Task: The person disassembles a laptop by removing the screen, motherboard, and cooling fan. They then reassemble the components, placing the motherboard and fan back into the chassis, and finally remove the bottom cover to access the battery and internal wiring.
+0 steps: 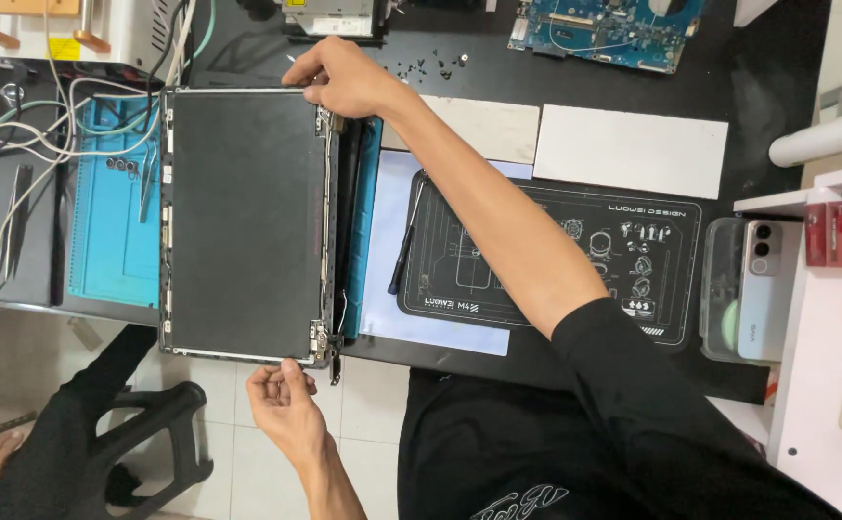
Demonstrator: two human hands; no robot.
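We see the laptop screen panel [246,223] lying on the counter [777,87], overhanging its near edge. Our right hand [344,79] pinches the far corner; our left hand [284,400] seemingly pinches the near edge.

One laptop screen panel [245,223]; one screwdriver [406,238]; two phones [750,289]; one circuit board [606,29].
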